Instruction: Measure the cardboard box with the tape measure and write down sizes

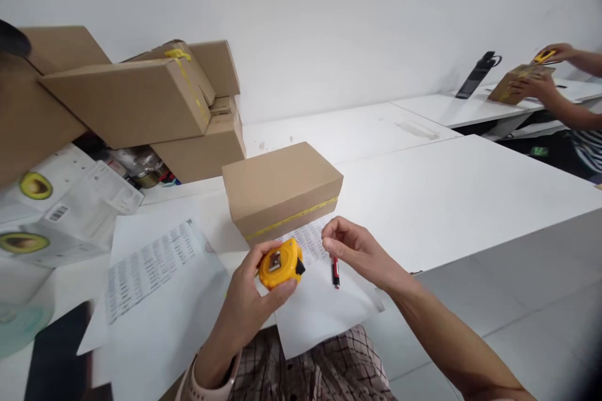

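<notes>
So on the far left there's a couple of white avocado-print cartons [79, 213], insides not visible, then a stack of brown cardboard boxes [132, 103] with something like a tin [145, 178] in the gap underneath. The cardboard box [285, 191] in the middle looks shut, yellow tape along its side, so no clue what's inside. Just in front, the left hand [256, 288] has the yellow tape measure [281, 264] wrapped between thumb and fingers. Tip: grip the case firmly and mind the black lock. The right hand [360, 250] is loosely curled, thumb and index tips nearly together by the red-and-black pen [335, 272] on the paper; can't tell if they're pinching anything. I'd keep those fingertips clear of any blade edge. Far right, past a black bottle [477, 75], a co-worker's hand [533, 86] is on a small box [505, 89], contents unseen.
</notes>
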Motion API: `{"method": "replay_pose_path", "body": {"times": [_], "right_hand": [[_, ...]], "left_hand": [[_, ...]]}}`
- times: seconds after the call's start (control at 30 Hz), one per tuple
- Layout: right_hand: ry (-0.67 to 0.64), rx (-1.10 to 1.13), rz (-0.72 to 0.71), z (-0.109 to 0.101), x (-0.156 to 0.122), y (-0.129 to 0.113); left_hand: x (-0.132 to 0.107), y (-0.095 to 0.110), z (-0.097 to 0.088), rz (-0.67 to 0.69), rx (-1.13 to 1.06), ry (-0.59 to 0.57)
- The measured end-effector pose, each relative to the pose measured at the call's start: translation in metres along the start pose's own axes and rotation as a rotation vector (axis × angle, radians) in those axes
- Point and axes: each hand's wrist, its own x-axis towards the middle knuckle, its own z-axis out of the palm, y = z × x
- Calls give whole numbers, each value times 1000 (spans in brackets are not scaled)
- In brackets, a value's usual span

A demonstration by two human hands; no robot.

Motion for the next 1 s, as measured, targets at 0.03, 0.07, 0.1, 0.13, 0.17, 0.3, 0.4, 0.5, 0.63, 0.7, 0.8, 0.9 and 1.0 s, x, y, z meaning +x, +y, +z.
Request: {"method": "replay_pose_path", "body": {"times": [0.03,0.07,0.1,0.13,0.17,0.3,0.4,0.5,0.63,0.7,0.8,0.9,1.0], "right_hand": [[5,2,-14,2,5,-4],[-6,13,-21,4,9,-6],[-37,39,-16,8,13,-7],[-82,77,0,11,16,-7],[-125,116,18,15,19,-6],[-151,168,34,21,19,2],[-198,156,42,14,16,0],[-155,124,4,-8,21,-13],[159,156,-117,-61,52,-39],[244,228,-142,-87,79,-48],[296,229,-69,-110,124,-49],[447,135,77,-110,163,-39],[491,74,145,-97,185,-26]], "left_hand": [[0,2,-2,7,-44,2],[1,4,-3,16,-80,-5],[0,5,-3,23,-105,-23],[0,6,-3,23,-116,-48],[-1,6,-3,17,-118,-75],[-4,1,-2,-20,-123,-145],[-6,0,-2,-22,-170,-125],[-4,3,-9,-5,-196,-68],[11,11,-43,49,-162,138],[24,14,-66,83,-148,248],[50,17,-95,107,-108,400],[74,16,-116,73,-90,473],[91,10,-132,10,-96,503]]}}
